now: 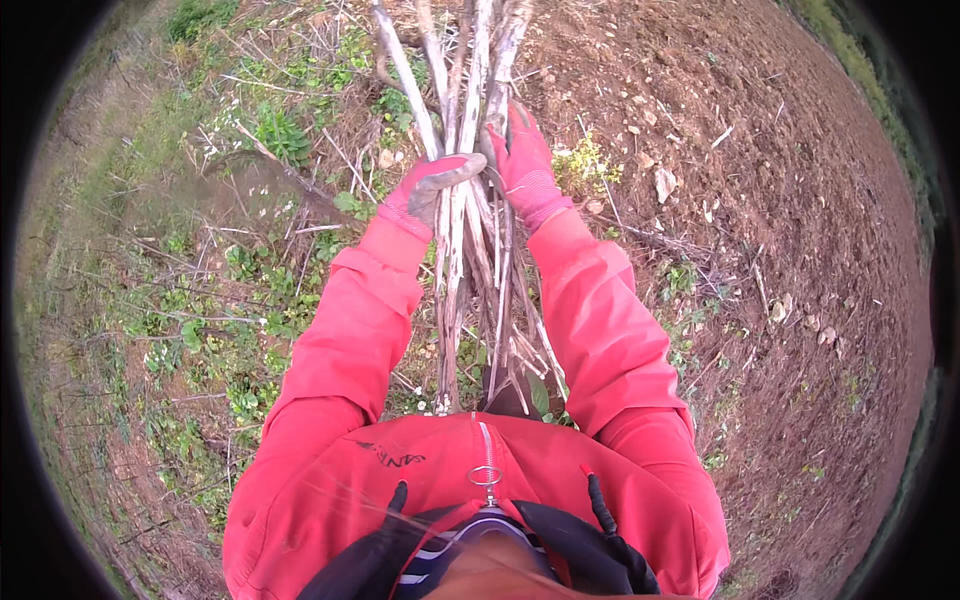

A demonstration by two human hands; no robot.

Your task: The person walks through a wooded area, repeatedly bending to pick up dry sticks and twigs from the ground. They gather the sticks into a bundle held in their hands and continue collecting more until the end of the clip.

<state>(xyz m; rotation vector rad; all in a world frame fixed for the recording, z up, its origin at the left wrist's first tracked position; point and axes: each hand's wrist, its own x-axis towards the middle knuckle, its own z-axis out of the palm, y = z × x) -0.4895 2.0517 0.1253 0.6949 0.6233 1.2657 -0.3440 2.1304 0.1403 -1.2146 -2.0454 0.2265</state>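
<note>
A bundle of long dry stalks [456, 247] runs from the top of the head view down toward my body, pinched together in the middle and fanned out at both ends. My left hand [442, 181], in a red work glove with a dirty grey palm side, wraps over the bundle from the left, its fingers across the front. On the right, my right hand [523, 161], gloved the same way, presses against the thicker pale stalks, its fingers pointing up along them. Some of its fingers are hidden behind the stalks. Broken lower ends hang above the ground near my jacket.
Green weeds [281, 139] with small white flowers and loose twigs cover the ground at left. Bare brown soil [787, 187] with scattered pale stones [664, 184] spreads at right. A thin pile of dry twigs [671, 244] lies beside my right forearm.
</note>
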